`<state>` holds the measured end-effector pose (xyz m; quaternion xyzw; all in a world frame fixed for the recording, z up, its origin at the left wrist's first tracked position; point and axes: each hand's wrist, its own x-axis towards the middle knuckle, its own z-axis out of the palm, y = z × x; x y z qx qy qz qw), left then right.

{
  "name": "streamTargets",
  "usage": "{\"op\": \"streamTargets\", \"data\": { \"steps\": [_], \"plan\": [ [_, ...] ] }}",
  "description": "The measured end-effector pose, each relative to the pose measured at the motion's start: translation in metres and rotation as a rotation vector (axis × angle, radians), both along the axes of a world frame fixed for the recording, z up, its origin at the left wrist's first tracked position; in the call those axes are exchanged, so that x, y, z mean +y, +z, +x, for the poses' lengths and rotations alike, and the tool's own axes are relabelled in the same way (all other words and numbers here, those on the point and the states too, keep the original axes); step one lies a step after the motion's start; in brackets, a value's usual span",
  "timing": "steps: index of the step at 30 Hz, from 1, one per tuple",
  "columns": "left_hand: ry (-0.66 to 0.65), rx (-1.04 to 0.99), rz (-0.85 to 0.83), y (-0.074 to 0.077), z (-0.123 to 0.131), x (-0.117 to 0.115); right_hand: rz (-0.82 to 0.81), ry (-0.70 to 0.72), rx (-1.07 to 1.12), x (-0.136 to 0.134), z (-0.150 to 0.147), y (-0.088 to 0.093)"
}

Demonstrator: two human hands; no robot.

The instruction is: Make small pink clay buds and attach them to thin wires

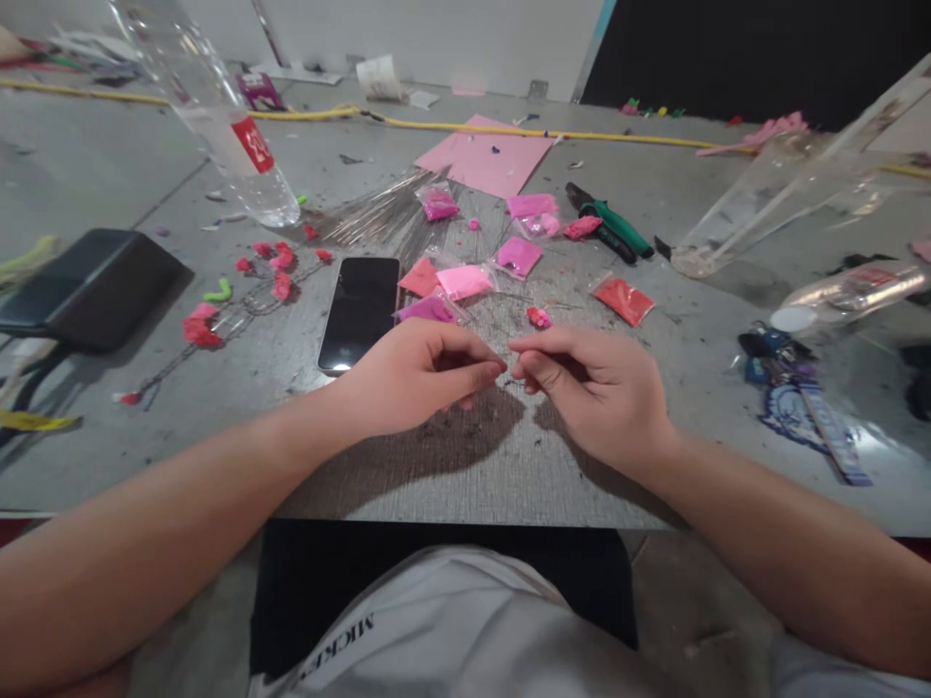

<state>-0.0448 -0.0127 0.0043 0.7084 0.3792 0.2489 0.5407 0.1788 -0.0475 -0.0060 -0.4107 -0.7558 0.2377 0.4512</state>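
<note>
My left hand (429, 373) and my right hand (596, 383) face each other above the metal table (407, 494), fingertips a small gap apart. Both are closed in a pinch; whatever they hold is too small or hidden to name. Just beyond my right fingers is a small red and pink clay-like piece (538, 318); I cannot tell whether it touches them. Past my left hand lie a phone (360, 310) and small bags of purple (428, 308), pink (465, 281) and red clay-like material (624, 299).
Thin wires (378, 213) and green-handled pliers (615, 225) lie farther back, near a pink sheet (487, 160). Red flower-like pieces on twisted wire (251, 301) lie left. A tall bottle (233, 145) and black adapter (94, 291) stand left; bottles (749, 208) and keys (782, 349) are right.
</note>
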Motion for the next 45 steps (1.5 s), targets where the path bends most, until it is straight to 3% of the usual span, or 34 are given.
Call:
{"op": "streamTargets", "data": {
  "steps": [7, 13, 22, 30, 45],
  "plan": [
    [0.017, -0.049, -0.143, 0.007, 0.002, -0.003, -0.111, -0.001, 0.15, -0.006, -0.002, -0.004],
    [-0.113, -0.068, -0.231, 0.005, 0.004, -0.008, 0.162, 0.121, -0.016, -0.009, 0.0, 0.008],
    [-0.052, -0.112, -0.253, 0.003, 0.004, -0.007, 0.181, 0.024, -0.021, -0.012, -0.002, 0.008],
    [-0.061, -0.143, -0.271, 0.008, 0.005, -0.009, 0.245, 0.16, -0.048, -0.001, 0.0, -0.001],
    [-0.046, -0.086, -0.246, 0.007, 0.003, -0.01, 0.196, 0.178, -0.032, -0.001, 0.002, 0.0]
  ]
}}
